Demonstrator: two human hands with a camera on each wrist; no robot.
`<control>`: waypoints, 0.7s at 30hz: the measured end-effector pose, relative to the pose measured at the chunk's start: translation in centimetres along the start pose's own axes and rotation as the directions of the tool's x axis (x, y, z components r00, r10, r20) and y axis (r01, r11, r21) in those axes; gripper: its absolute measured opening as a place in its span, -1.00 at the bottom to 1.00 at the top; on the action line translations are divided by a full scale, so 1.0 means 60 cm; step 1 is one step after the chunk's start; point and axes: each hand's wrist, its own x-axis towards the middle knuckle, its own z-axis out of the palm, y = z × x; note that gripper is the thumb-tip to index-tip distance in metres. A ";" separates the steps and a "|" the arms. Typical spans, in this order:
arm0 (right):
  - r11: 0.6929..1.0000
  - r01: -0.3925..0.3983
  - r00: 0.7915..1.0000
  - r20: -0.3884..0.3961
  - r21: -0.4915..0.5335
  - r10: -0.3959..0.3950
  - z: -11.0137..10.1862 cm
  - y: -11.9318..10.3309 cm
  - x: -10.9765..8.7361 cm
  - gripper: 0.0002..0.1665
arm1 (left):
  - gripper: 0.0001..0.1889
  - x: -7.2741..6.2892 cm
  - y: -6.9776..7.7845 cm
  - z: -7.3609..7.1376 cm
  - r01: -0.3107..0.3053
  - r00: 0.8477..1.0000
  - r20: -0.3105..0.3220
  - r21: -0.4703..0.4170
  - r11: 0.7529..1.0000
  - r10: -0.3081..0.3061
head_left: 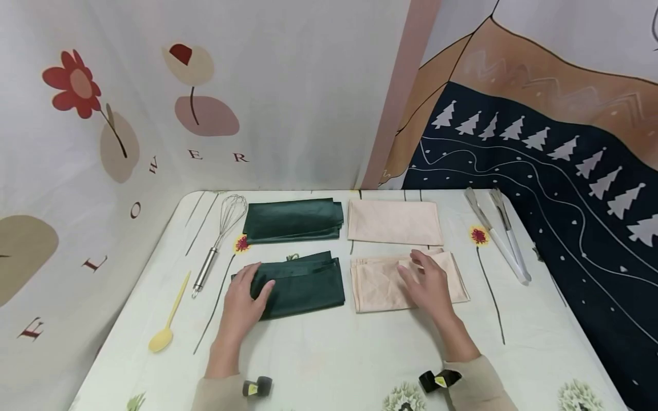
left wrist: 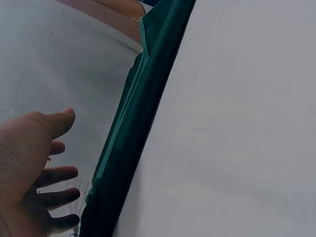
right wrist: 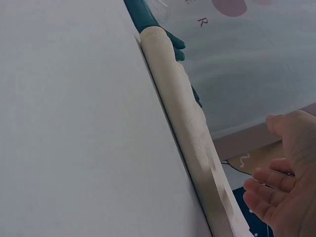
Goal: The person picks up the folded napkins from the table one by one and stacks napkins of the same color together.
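Observation:
Over the left end of the nearer folded dark green cloth is my left hand, its fingers spread and loosely bent. In the left wrist view that hand shows nothing between thumb and fingers, with the green cloth beyond it. My right hand is above the right half of the nearer folded pale peach cloth, fingers relaxed. The right wrist view shows this hand apart from the thick folded edge of the peach cloth, holding nothing.
Behind lie a second folded green cloth and a second peach cloth. A whisk and a yellow spoon lie at left. Metal tongs with white handles lie at right. Printed curtains stand behind the table.

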 end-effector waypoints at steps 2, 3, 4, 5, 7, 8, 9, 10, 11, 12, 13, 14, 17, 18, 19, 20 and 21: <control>1.000 -0.013 1.000 0.012 0.025 0.012 0.005 -0.001 0.003 -0.38 | -0.36 0.000 -0.003 -0.002 0.019 1.000 0.003 -0.007 1.000 -0.019; 0.999 -0.018 1.000 0.019 0.033 0.018 0.008 -0.002 0.004 -0.38 | -0.36 0.000 -0.005 -0.003 0.028 1.000 0.003 -0.008 1.000 -0.028; 0.999 -0.025 0.999 0.025 0.039 0.024 0.011 -0.003 0.005 -0.38 | -0.36 0.000 -0.006 -0.004 0.035 0.999 0.002 -0.008 0.999 -0.035; 0.998 -0.031 0.999 0.032 0.047 0.029 0.013 -0.004 0.006 -0.38 | -0.36 0.000 -0.007 -0.005 0.043 0.999 0.003 -0.010 0.999 -0.043; 0.998 -0.037 0.998 0.044 0.058 0.035 0.019 -0.007 0.009 -0.38 | -0.36 0.000 -0.011 -0.008 0.058 0.998 0.000 -0.010 0.998 -0.058; 0.997 -0.038 0.998 0.050 0.065 0.034 0.022 -0.009 0.010 -0.38 | -0.36 0.000 -0.013 -0.009 0.065 0.998 -0.001 -0.012 0.998 -0.065; 0.997 -0.039 0.998 0.058 0.072 0.035 0.024 -0.010 0.011 -0.37 | -0.36 -0.001 -0.015 -0.010 0.073 0.997 -0.001 -0.013 0.997 -0.073; 0.996 -0.041 0.997 0.065 0.080 0.036 0.027 -0.012 0.011 -0.37 | -0.36 -0.001 -0.017 -0.011 0.080 0.997 -0.002 -0.015 0.997 -0.080; 0.995 -0.044 0.997 0.073 0.088 0.037 0.030 -0.014 0.012 -0.37 | -0.36 -0.002 -0.020 -0.012 0.088 0.996 -0.002 -0.017 0.996 -0.088; 0.995 -0.044 0.996 0.082 0.094 0.036 0.032 -0.015 0.012 -0.37 | -0.36 -0.002 -0.022 -0.013 0.094 0.996 -0.003 -0.019 0.995 -0.094; 0.994 -0.044 0.995 0.091 0.099 0.035 0.035 -0.016 0.013 -0.36 | -0.36 -0.002 -0.025 -0.014 0.102 0.995 -0.004 -0.023 0.995 -0.102; 0.993 -0.044 0.995 0.099 0.107 0.033 0.038 -0.017 0.013 -0.36 | -0.36 -0.002 -0.027 -0.015 0.109 0.994 -0.007 -0.024 0.994 -0.109; 0.991 -0.045 0.992 0.124 0.126 0.029 0.047 -0.020 0.015 -0.37 | -0.34 -0.003 -0.033 -0.016 0.127 0.992 -0.018 -0.030 0.991 -0.128; 0.990 -0.046 0.991 0.131 0.134 0.028 0.050 -0.021 0.016 -0.37 | -0.34 -0.004 -0.035 -0.017 0.133 0.991 -0.024 -0.036 0.990 -0.134; 0.989 -0.048 0.990 0.139 0.141 0.028 0.054 -0.023 0.017 -0.37 | -0.33 -0.004 -0.036 -0.017 0.140 0.989 -0.031 -0.040 0.989 -0.142; 0.988 -0.051 0.989 0.145 0.147 0.029 0.057 -0.025 0.018 -0.37 | -0.31 -0.005 -0.038 -0.018 0.145 0.988 -0.038 -0.042 0.988 -0.147; 0.987 -0.053 0.988 0.152 0.149 0.030 0.061 -0.026 0.019 -0.38 | -0.30 -0.005 -0.038 -0.018 0.149 0.988 -0.044 -0.045 0.988 -0.151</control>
